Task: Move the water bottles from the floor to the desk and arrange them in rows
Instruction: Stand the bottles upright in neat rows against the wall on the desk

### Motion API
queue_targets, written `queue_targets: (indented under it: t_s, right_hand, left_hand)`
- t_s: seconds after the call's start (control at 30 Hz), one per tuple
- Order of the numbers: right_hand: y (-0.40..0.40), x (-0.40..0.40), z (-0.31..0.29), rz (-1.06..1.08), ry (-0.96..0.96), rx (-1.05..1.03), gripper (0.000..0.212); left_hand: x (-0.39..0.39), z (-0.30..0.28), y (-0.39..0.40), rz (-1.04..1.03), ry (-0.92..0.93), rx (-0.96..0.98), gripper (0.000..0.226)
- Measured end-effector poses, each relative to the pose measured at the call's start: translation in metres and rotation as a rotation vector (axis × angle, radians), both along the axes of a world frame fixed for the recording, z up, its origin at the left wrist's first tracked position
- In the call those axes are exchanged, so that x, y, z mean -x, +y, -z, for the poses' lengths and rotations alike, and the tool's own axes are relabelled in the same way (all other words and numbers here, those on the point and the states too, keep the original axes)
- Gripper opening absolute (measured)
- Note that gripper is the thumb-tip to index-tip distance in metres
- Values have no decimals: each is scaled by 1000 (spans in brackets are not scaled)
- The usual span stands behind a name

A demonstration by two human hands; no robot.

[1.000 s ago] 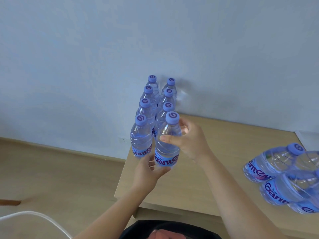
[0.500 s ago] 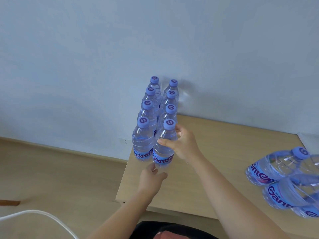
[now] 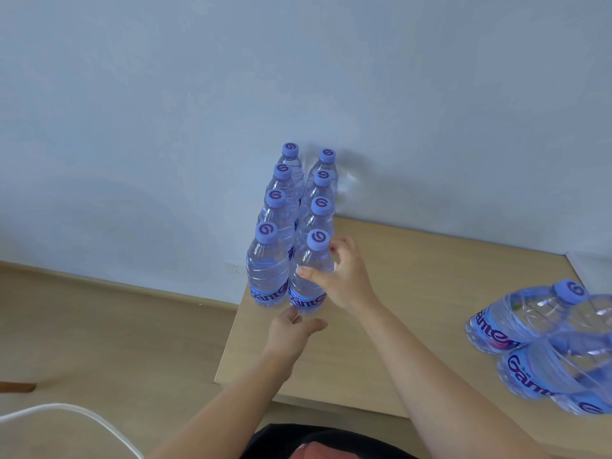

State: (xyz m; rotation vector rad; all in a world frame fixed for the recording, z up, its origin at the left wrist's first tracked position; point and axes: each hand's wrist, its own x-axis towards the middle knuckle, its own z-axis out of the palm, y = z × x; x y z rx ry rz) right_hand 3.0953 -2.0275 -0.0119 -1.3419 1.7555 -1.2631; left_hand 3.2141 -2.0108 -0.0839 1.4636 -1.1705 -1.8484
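1. Eight water bottles [image 3: 291, 226] standing upright on the desk [image 3: 414, 293] at its far left corner, two rows of four running from the wall toward the front edge, bottles touching or just beside one another.
2. Nearest bottle [image 3: 309, 276] of the right-hand row set down level with its neighbour in the left row; base apparently on the desk, though the left fingers partly hide the contact.
3. Loose cluster of bottles [image 3: 530, 316] at the right edge of the desk, tilted or lying over, well apart from the rows; count not readable, as the cluster runs out of view. Not yet arranged.
4. Floor [image 3: 99, 326] visible at left shows no bottles; rest of the floor out of view, so remaining stock there cannot be judged.
5. Judgement: task partly done, two rows formed, right-side cluster still to be stood up and lined in.
6. Right hand [image 3: 344, 276]: fingers curled round the shoulder of the nearest bottle, thumb across its front, grasp in place just below the cap.
7. Left hand [image 3: 291, 329]: loosely spread, fingertips at the base of the same bottle, touching or nearly so; steadying, not gripping.
8. Risk noted: tight spacing, a nudge on release could rock adjacent bottles.
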Motion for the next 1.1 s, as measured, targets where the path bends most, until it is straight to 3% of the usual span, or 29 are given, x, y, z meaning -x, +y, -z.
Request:
queue_targets:
  t_s: [0.2,0.4,0.5,0.53,0.63,0.83,1.1]
  right_hand:
    - [2,1,5,-29,10,42,48]
    - [3,3,7,-52,67,31,53]
    - [5,4,7,-60,69,34,59]
    - [7,5,7,-68,69,28,60]
    - [16,15,4,-51,86,-8,67]
    - [62,72,-8,311,224,97,45]
    - [141,148,-22,837,208,195,34]
  left_hand:
    - [0,4,3,-10,-47,23,82]
    - [2,3,5,4,-109,27,74]
    - [6,6,13,61,-225,61,27]
    - [8,6,16,86,-248,80,26]
    - [17,3,24,194,-302,158,59]
    - [49,-11,27,402,-364,354,65]
    - [105,-26,31,601,-343,476,54]
